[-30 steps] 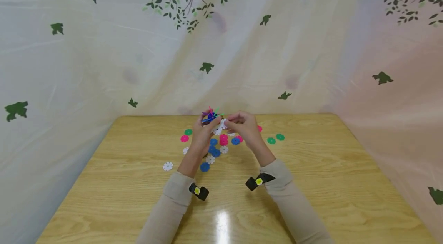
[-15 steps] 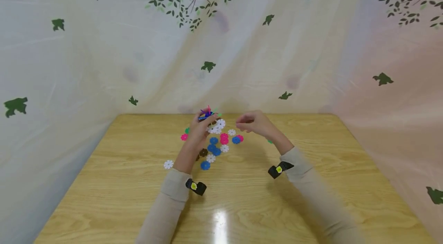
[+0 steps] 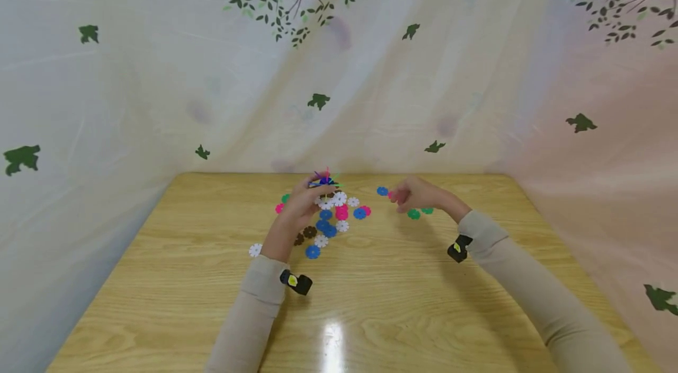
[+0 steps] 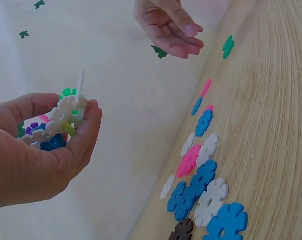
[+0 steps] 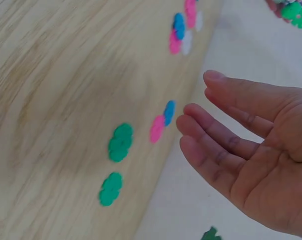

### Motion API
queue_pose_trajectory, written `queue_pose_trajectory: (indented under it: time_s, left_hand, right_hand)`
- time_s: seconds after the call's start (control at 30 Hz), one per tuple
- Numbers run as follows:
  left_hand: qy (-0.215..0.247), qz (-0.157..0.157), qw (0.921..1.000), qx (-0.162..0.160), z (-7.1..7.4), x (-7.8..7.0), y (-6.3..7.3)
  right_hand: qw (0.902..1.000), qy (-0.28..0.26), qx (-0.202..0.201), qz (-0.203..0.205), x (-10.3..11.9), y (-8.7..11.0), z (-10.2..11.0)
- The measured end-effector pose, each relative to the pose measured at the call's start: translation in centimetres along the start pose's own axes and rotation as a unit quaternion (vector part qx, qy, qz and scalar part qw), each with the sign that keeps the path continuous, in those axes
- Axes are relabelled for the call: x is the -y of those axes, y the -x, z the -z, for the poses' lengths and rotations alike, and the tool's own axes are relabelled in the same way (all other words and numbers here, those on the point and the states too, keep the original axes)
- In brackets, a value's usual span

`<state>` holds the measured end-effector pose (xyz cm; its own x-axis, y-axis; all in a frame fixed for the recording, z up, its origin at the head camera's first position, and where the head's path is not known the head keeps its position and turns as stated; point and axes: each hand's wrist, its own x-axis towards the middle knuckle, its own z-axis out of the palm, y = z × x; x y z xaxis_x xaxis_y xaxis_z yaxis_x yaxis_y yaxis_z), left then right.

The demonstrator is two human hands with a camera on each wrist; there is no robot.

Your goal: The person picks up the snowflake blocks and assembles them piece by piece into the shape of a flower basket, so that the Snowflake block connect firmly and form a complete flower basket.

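Observation:
In the head view my left hand (image 3: pixel 296 211) holds a cluster of interlocking snowflake discs (image 3: pixel 326 182) above the far part of the table. The left wrist view shows its thumb and fingers around the joined discs (image 4: pixel 53 125), which are white, blue, purple, green and yellow; the palm hides part of them. My right hand (image 5: pixel 255 150) hovers above the table, fingers slightly bent and apart, with nothing between them. Close to it lie a pink snowflake disc (image 5: pixel 156 129) and a blue disc (image 5: pixel 169 113). Two green discs (image 5: pixel 121 142) lie nearby.
Several loose blue discs (image 3: pixel 313 252), white discs (image 3: pixel 321 240), pink discs (image 3: pixel 342 212) and brown discs (image 3: pixel 309 232) lie on the wooden table (image 3: pixel 424 302) near the left hand. One white disc (image 3: pixel 255 250) lies farther left. A printed curtain (image 3: pixel 254 96) hangs behind the table.
My right hand has left the cluster and moved right, toward the pink and green discs. The left hand keeps the cluster in nearly the same place, turning it slightly.

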<state>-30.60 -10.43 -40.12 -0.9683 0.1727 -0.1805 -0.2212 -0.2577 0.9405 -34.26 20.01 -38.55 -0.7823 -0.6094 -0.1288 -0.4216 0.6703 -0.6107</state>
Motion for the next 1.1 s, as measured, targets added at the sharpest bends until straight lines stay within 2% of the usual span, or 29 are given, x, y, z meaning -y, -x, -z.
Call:
queue_pose_trajectory:
  time_s: [0.23, 0.4, 0.67, 0.83, 1.1]
  left_hand:
    - [-0.037, 0.005, 0.9988, 0.031, 0.3, 0.1, 0.1]
    - [-0.054, 0.004, 0.9975, 0.045, 0.4, 0.1, 0.1]
    - [-0.072, 0.01, 0.996, 0.053, 0.6, 0.3, -0.2]
    - [-0.079, 0.01, 0.9951, 0.059, 0.7, 0.7, -0.4]
    - [-0.088, -0.001, 0.9937, 0.069, 0.6, 0.7, -0.2]
  right_hand:
    - [0.9975, 0.061, -0.009, -0.034, -3.1, 0.1, -0.5]
    - [0.9961, 0.067, -0.013, -0.055, -4.6, 0.2, -1.0]
    - [0.9949, 0.07, -0.032, -0.066, -5.3, 0.4, -1.6]
    - [0.9953, 0.068, -0.046, -0.051, -5.6, 0.6, -1.9]
    - [0.9979, 0.03, -0.035, -0.045, -5.7, 0.6, -2.0]
